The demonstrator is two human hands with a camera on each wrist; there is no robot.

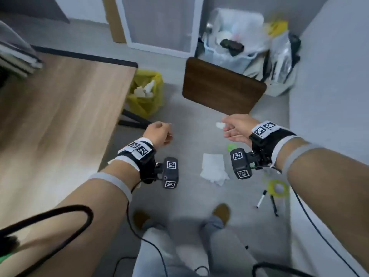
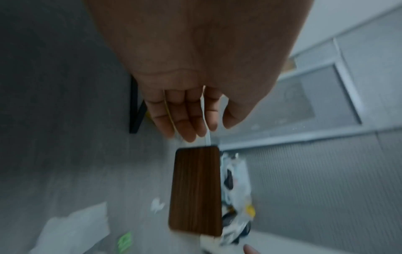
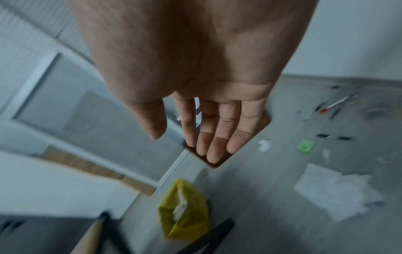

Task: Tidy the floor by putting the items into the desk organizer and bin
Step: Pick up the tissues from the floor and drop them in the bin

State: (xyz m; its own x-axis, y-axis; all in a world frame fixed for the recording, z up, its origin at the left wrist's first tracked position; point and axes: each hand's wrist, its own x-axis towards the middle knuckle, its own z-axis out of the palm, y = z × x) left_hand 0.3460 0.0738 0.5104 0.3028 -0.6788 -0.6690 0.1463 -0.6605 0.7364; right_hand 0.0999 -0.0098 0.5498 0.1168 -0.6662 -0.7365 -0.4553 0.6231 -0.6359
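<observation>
My left hand [image 1: 159, 133] hangs over the grey floor beside the desk corner, fingers loosely curled and holding nothing; the left wrist view shows its bare fingers [image 2: 187, 123]. My right hand [image 1: 229, 128] is held out with relaxed, straight fingers [image 3: 217, 137] and nothing in it, just right of a small crumpled paper [image 1: 219, 124]. A yellow-lined bin [image 1: 145, 92] with paper inside stands by the desk leg. On the floor lie a white tissue [image 1: 213, 168], a green item [image 1: 231, 146], a yellow tape roll [image 1: 278, 188], a white marker [image 1: 261, 198] and a black pen [image 1: 274, 204].
A light wooden desk [image 1: 60, 106] fills the left side. A dark brown stool seat [image 1: 221, 86] stands ahead, with bags of clutter [image 1: 239, 47] behind it in the corner. A white wall [image 1: 329, 96] closes the right. My feet and cables are below.
</observation>
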